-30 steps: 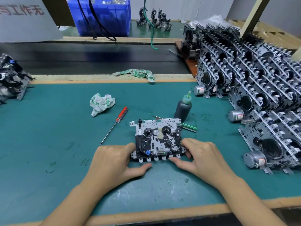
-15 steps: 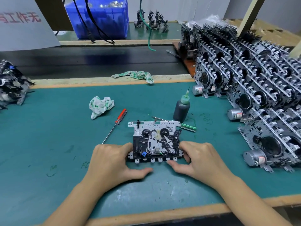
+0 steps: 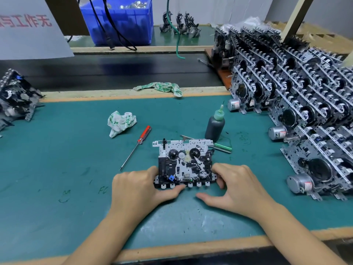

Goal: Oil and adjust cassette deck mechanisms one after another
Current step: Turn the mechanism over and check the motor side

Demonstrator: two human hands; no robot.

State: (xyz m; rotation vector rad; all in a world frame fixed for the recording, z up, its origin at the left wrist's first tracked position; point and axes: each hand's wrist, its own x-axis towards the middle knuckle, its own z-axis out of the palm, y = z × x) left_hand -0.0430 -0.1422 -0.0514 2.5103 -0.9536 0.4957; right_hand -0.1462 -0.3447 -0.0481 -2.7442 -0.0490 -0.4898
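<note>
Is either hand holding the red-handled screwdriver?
No. The red-handled screwdriver lies untouched on the mat; both hands grip the cassette deck mechanism.

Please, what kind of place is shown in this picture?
Most likely an electronics assembly or repair workbench in a small factory. A large stack of identical cassette mechanisms waits at the right, an oil bottle and a screwdriver lie on the green mat, and a conveyor belt runs behind.

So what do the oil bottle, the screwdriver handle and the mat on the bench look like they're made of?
Oil bottle: probably soft plastic, dull dark grey body with a translucent green nozzle cap.
Screwdriver: handle looks like clear red hard plastic, glossy, while the thin shaft is bare metal.
Mat: seemingly rubber or vinyl sheet, matte teal, scuffed and stained pale near the front edge.
</note>
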